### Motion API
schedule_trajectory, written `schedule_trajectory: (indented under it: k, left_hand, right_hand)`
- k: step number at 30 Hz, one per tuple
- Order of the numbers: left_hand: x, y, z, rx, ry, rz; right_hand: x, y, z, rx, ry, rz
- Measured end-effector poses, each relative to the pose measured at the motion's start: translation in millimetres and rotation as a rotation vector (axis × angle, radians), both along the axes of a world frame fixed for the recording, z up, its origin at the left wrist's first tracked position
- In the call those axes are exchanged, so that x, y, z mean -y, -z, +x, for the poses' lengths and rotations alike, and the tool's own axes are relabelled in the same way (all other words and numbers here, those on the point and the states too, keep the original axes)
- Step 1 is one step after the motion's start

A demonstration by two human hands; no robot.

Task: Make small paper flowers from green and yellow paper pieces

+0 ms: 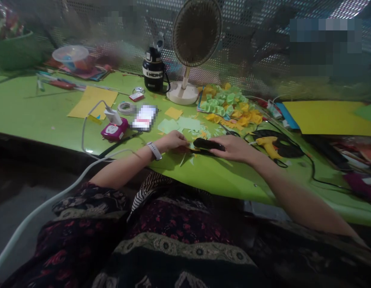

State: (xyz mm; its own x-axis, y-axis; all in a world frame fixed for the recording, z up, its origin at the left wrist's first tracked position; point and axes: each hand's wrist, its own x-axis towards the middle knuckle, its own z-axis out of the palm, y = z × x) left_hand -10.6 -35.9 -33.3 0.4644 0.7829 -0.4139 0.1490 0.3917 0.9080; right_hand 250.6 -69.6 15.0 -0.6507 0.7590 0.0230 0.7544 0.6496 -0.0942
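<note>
The person's 2 bare hands work close together over a green table (203, 176), well in front of a desk fan (188, 52), the landmark here. The right hand (233, 149) is curled over black-handled scissors (208, 144), its fingers closed around the handle. The left hand (173, 142), with a white watch (154, 151) on its wrist, has its fingers bunched beside the scissors' far end, next to an orange paper scrap (185, 149); whether they pinch it cannot be told.

Right of the fan lie pale green paper flowers (217, 106) and yellow paper flowers (245, 116). A yellow hot glue gun (267, 146) rests further right, in front of those flowers, just beyond the right hand. Just left of the fan stands a black insulated bottle (153, 70). Further left and nearer the person are a roll of tape (124, 108), a magenta device with a white plug (115, 130), and a yellow paper sheet (92, 102).
</note>
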Motion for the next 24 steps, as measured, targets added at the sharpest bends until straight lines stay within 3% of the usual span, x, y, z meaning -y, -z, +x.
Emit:
schedule_trajectory:
  k: [4,9,16,24]
  left_hand:
    - [2,-2.5,2,0.030,-0.033,-0.046]
    - [5,-6.7,2,0.027,-0.053,-0.030]
    - [8,-12.2,5,-0.064,-0.072,-0.033]
    - [6,-10.2,5,-0.093,-0.078,0.001]
  right_hand:
    - [-3,-12.4,-11,-0.139,0.124,-0.084]
    - [-22,-17.0,-49,-0.343,0.222,-0.078]
    - [-47,-6.8,-98,-0.261,0.351,-0.091]
    - [-51,9.2,-102,-0.240,0.340,-0.165]
